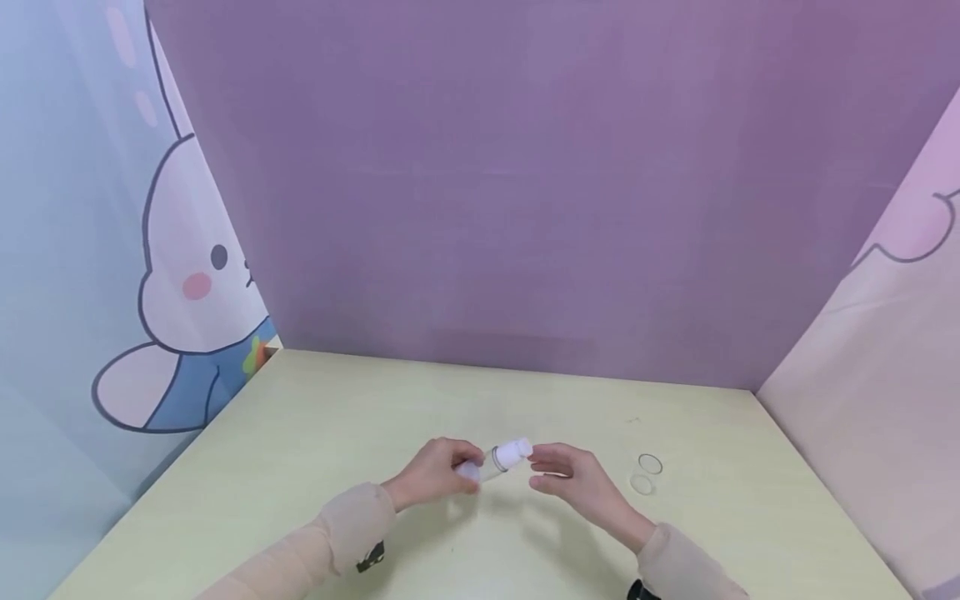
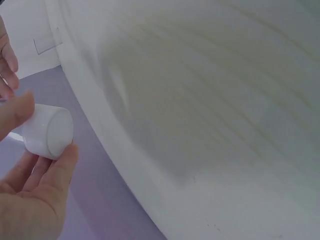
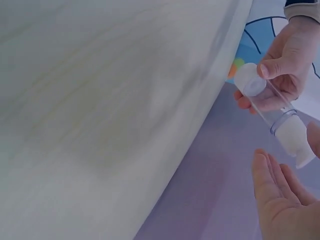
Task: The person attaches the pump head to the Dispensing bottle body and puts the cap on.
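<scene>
A small clear pump bottle point(image 1: 489, 465) with a white pump top point(image 1: 513, 453) is held tilted above the table, top toward the right. My left hand point(image 1: 435, 473) grips its white base point(image 2: 47, 131) between thumb and fingers. The see-through body point(image 3: 272, 107) and a thin dark band under the top show in the right wrist view. My right hand point(image 1: 576, 481) is held beside the pump top, fingers extended and thumb apart. In the right wrist view these fingers point(image 3: 272, 180) look separate from the bottle; contact at the thumb is hard to judge.
On the pale yellow table point(image 1: 360, 400), right of my right hand, lie a dark thin ring point(image 1: 650, 464) and a clear ring point(image 1: 642, 484). A purple panel point(image 1: 525, 208) stands at the back, with printed curtains point(image 1: 60, 317) on both sides.
</scene>
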Demonstrator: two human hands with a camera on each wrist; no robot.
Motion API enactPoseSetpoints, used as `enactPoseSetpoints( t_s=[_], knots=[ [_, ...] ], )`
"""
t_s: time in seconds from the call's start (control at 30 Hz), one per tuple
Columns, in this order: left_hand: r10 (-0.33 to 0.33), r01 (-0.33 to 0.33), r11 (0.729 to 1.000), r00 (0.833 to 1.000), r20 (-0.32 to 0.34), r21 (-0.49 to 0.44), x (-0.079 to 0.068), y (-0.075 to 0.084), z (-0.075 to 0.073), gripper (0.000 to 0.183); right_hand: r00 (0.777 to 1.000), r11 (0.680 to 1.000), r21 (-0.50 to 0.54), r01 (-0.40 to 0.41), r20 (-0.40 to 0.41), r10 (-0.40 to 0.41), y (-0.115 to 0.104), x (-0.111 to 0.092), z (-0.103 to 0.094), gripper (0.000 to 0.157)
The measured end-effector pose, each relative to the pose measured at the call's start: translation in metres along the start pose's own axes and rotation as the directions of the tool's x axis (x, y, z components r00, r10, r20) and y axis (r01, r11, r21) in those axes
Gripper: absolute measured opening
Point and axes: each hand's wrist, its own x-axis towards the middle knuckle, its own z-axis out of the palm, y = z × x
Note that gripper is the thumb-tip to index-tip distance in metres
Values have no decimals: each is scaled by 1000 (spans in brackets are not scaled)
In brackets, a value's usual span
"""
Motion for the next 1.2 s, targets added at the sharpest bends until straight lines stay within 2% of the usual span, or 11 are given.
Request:
enactPoseSetpoints(
  t_s=[0.17, 0.3, 0.57, 0.8, 1.03, 1.2],
  knots=[
    [-9, 8, 999, 1000, -12, -47, -3, -4, -2, 36, 999, 998, -56, -17, 26, 18, 4, -14, -16, 41],
    [-9, 8, 999, 1000, -13, -47, -3, -6, -2, 35, 1000, 995, -97, -22, 15, 24, 9, -27, -34, 39],
    [-23, 22, 999, 1000, -7, -44, -3, -10, -2, 36, 992, 981, -168, -99, -96, 84, 19, -53, -71, 41],
    [-28, 28, 998, 1000, -12, -58, -3, -6, -6, 34, 970, 964, -194, -184, -196, 146, 29, -70, -96, 40],
    [-27, 27, 998, 1000, -6, -52, -2, -5, -5, 33, 953, 941, -227, -250, -228, 198, 44, -80, -109, 40],
    [-28, 28, 998, 1000, 3, -58, -2, -5, -4, 34, 948, 915, -296, -273, -243, 204, 56, -81, -119, 39]
  ],
)
